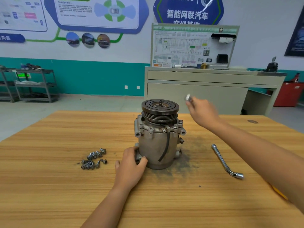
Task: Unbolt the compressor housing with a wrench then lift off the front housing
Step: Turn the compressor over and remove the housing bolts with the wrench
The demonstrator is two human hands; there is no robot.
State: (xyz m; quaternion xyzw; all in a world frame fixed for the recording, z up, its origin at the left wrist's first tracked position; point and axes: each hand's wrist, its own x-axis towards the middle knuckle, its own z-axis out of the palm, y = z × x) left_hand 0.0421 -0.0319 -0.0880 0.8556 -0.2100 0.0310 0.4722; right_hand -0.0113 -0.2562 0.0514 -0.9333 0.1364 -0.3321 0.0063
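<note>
We see the grey cast-metal compressor (158, 142) standing upright near the middle of the pale wooden table (57, 186). Its dark grooved pulley (160, 107) is on top, with a short threaded shaft poking up from the centre. Just below the pulley sits the front housing (153, 127), a flanged ring with several bolt heads seated round its rim. A black hose (166, 145) runs down the front of the body.

Our left hand (131, 163) is at the compressor's 8 o'clock, fingers and thumb curled round a lug low on the body, gripping it. Our right hand (203, 112) is raised above the table at 1 o'clock, clear of the pulley. Its fingers are closed on a small shiny metal piece (188, 97); blur keeps us from telling what it is.

At 9 o'clock, apart from the compressor, a heap of loose silver flanged bolts (93, 159) lies on the wood. At 4 o'clock lies a chrome L-shaped socket wrench (226, 162), no hand on it, its bent socket end toward us. Between wrench and compressor a dark grey smudge of grime (189, 155) spreads over the table.

Beyond the table, at 12 to 1 o'clock, a beige cabinet (197, 89) carries an upright wiring-diagram board (189, 46). At 10 o'clock grey metal shelves (34, 84) stand against the wall.
</note>
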